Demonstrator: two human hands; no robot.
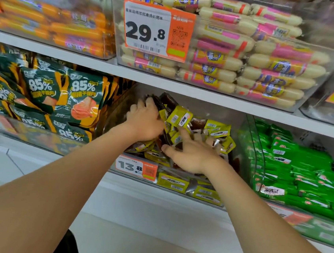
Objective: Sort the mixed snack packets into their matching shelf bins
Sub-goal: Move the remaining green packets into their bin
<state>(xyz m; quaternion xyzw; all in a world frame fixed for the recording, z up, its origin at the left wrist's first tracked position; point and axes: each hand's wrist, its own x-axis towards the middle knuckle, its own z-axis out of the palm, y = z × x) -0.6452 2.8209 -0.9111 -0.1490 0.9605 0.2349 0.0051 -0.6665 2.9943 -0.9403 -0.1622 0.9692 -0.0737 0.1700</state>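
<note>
Both my hands are inside the clear middle bin (177, 173) on the lower shelf, which holds yellow-and-brown snack packets (216, 129). My left hand (145, 120) is closed around a bunch of these packets (180, 117), lifted a little above the pile. My right hand (190, 153) lies on the pile just right of it, fingers spread over the packets. Whether it grips one is hidden under the palm.
A bin of green-and-orange "85%" packs (62, 98) stands to the left, a bin of green packets (301, 171) to the right. Above are bins of white-and-pink sausages (251, 59) and orange sausages (59, 24). Orange price tags read 29.8 (151, 28) and 13.8 (135, 167).
</note>
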